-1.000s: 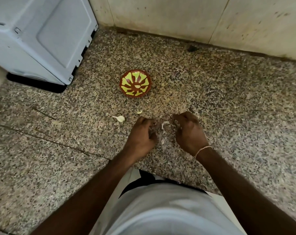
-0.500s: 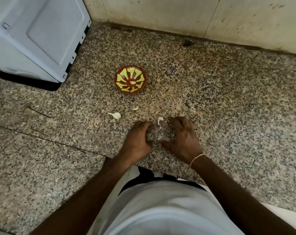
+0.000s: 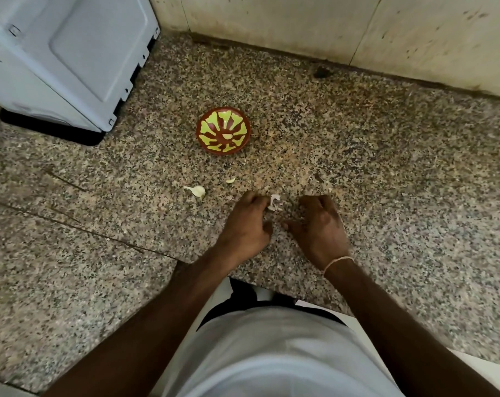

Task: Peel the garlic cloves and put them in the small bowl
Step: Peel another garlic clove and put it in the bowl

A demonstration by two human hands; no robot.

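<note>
A speckled granite tabletop (image 3: 357,173) runs back to a pale tiled wall (image 3: 300,24), with a light blue-grey appliance (image 3: 65,58) standing at the far left corner.

From the head view, the left hand (image 3: 247,224) has its fingers curled, its fingertips pinching a white scrap of garlic skin (image 3: 274,202). The right hand (image 3: 320,224) rests just beside it, fingers bent down onto the stone, holding nothing that shows. An unpeeled garlic clove (image 3: 198,191) lies left of the left hand, a smaller pale piece (image 3: 230,180) just beyond it. The small bowl (image 3: 223,130), red with yellow-green markings, sits well beyond both hands.
</note>
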